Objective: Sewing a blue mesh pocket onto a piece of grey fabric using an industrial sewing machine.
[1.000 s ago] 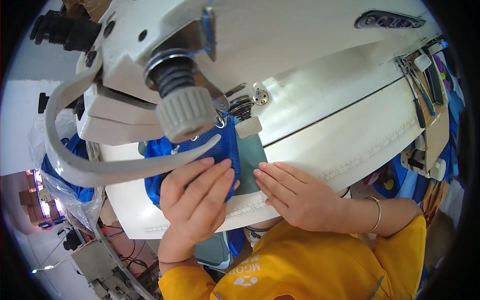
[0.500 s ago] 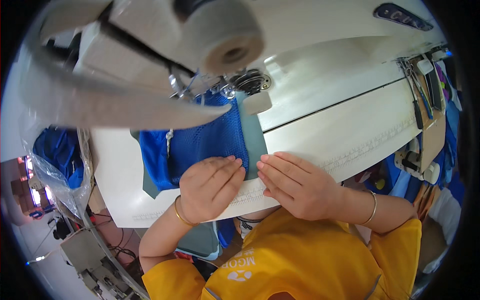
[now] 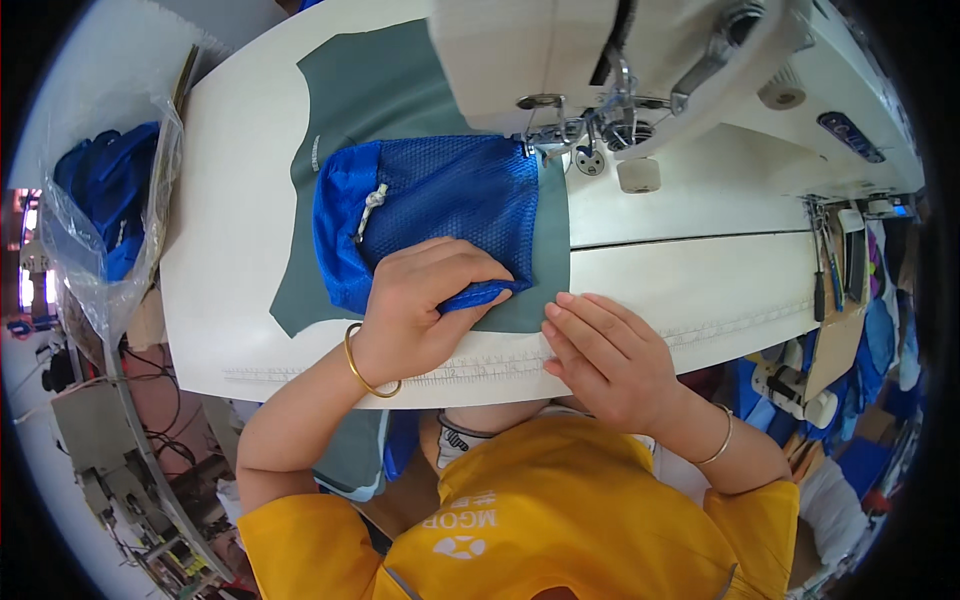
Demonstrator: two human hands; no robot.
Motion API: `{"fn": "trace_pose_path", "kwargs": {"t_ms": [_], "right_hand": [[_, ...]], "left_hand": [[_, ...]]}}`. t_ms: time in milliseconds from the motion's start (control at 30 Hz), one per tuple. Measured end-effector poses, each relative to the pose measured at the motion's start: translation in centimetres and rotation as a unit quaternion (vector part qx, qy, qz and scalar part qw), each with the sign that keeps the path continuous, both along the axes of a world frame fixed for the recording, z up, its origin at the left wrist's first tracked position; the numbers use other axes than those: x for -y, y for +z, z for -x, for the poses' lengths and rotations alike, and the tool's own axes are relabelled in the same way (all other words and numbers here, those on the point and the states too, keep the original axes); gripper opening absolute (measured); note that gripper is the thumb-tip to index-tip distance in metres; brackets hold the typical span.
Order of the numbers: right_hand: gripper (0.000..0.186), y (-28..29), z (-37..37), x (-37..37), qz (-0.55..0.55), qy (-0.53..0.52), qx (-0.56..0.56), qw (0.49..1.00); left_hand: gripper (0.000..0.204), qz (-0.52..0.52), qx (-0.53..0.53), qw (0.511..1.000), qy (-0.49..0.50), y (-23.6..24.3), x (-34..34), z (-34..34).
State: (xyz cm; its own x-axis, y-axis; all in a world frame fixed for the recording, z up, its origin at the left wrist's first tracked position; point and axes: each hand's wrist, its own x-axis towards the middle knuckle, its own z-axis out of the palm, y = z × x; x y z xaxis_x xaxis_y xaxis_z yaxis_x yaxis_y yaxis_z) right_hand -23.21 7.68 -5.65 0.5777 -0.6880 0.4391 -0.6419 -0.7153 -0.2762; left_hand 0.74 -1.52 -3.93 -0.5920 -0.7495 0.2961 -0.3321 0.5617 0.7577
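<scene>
A blue mesh pouch [image 3: 450, 195] lies on a larger grey-green fabric panel [image 3: 385, 80], its far right corner at the sewing machine's presser foot [image 3: 528, 145]. From the pouch's left part hangs a knotted white cord [image 3: 372, 212]. My left hand [image 3: 420, 305] pinches the pouch's near edge between thumb and fingers, lifting a fold of it. Beside the panel's near right corner, my right hand [image 3: 615, 365] rests with fingers stretched out, holding nothing. Whether its fingertips touch the panel I cannot tell.
The white sewing machine [image 3: 530, 50] stands over the far right of the white table [image 3: 230, 250]. A printed ruler strip [image 3: 480, 372] runs along its near edge. Scissors and tools [image 3: 825, 250] sit at the right, and a clear plastic bag [image 3: 150, 260] with blue items hangs at the left.
The view has shifted, so the machine now appears farther right. My left hand, flat on the pouch before, now pinches and lifts its near edge. My right hand stays stretched out near the panel's corner.
</scene>
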Motion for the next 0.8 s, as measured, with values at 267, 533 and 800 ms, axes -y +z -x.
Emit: {"fn": "trace_pose_path", "kwargs": {"t_ms": [267,533,800], "right_hand": [[0.03,0.2,0.0,0.2,0.016,-0.002,-0.005,1.0],[0.033,0.6,-0.1,0.0,0.003,-0.006,-0.011,1.0],[0.033,0.1,-0.1,0.0,-0.014,-0.016,0.009,1.0]], "left_hand": [[0.018,0.192,-0.015,0.981,-0.036,0.2,-0.1,0.0],[0.023,0.057,-0.012,0.998,-0.019,-0.6,-0.5,-0.1],[0.025,0.367,0.097,0.92,-0.102,-0.7,-1.7,0.4]]}}
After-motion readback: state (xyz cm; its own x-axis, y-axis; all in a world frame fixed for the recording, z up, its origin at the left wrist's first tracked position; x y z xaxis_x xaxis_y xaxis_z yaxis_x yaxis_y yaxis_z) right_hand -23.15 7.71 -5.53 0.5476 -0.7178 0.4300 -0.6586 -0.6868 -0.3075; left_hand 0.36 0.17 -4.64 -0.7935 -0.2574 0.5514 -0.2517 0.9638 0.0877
